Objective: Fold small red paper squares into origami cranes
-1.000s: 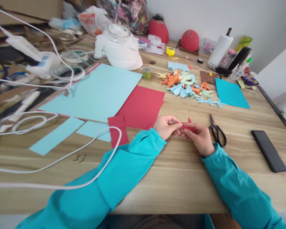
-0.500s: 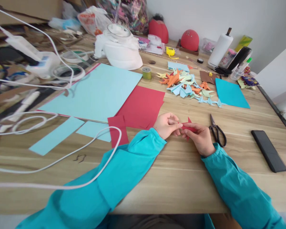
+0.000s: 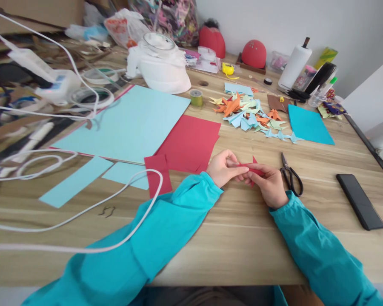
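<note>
Between my hands is a small red folded paper piece (image 3: 254, 171), with pointed tips showing above and below my right fingers. My left hand (image 3: 225, 168) pinches its left end between thumb and fingers. My right hand (image 3: 266, 182) is closed on its body, thumb on top. Fingers cover much of the folds. Black-handled scissors (image 3: 292, 175) lie just right of my right hand. Left of my left hand are red paper sheets (image 3: 191, 140) and a small red paper rectangle (image 3: 158, 173).
A pile of folded paper cranes (image 3: 245, 112) lies beyond my hands, beside a blue paper square (image 3: 310, 124). A phone (image 3: 360, 200) rests at the right. Large light-blue sheets (image 3: 127, 123) lie left, and a white cable (image 3: 115, 244) loops across my left sleeve. A thread spool (image 3: 196, 97) stands behind.
My left thumb and fingers have shifted slightly along the red paper, closer to my right thumb. More red shows above the left thumb. My right hand is nearly still.
</note>
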A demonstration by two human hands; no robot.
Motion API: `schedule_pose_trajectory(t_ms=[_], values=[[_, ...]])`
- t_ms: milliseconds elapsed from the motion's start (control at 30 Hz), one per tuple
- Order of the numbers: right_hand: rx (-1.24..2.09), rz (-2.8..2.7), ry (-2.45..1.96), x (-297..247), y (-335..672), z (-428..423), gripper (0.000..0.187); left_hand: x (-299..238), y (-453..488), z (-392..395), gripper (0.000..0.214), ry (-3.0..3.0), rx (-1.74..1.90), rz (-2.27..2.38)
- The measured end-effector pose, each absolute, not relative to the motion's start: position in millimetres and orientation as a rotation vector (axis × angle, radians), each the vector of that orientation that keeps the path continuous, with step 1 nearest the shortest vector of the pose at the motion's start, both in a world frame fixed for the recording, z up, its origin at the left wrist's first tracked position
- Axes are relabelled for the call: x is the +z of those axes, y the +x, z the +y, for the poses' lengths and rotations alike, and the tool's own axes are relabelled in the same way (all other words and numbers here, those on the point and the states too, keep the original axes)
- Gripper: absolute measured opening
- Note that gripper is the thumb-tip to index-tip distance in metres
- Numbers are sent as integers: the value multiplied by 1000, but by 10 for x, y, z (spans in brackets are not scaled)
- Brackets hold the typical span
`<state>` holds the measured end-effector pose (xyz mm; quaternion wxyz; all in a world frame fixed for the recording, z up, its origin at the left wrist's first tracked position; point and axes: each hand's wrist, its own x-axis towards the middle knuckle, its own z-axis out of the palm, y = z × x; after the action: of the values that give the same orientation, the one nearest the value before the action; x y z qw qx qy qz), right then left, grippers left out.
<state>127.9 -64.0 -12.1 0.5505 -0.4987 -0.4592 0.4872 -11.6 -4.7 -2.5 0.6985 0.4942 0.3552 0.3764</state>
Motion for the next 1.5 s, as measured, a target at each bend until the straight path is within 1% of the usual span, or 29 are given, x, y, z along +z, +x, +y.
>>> schedule_pose_trajectory(t_ms=[100,300,533,733,1033,1300,1400,1500], values=[[1168,-1107,-1155,-117,1277,-640,22,-35,-111,-52,42,1130,840,807],[1206,-1164,-1134,-107,1285,-648,25,-47,-117,-55,36,1157,839,814],[1246,-1138,-1096,-126,1301,-636,26,-33,-124,-27,35,1147,811,793],[1304,-1116,-1023,-143,1306,-639,33,-28,-128,-12,33,1114,820,809],[1363,-1046,-1025,-100,1316,-670,30,-34,-134,-15,36,1119,812,792],[1303,-1104,-1059,-134,1305,-644,32,-21,-117,-37,37,1133,851,806],[1294,-1154,-1063,-118,1304,-648,32,-44,-108,-53,40,1160,826,777],[1294,-1199,-1083,-98,1305,-656,33,-70,-108,-54,38,1199,796,784]])
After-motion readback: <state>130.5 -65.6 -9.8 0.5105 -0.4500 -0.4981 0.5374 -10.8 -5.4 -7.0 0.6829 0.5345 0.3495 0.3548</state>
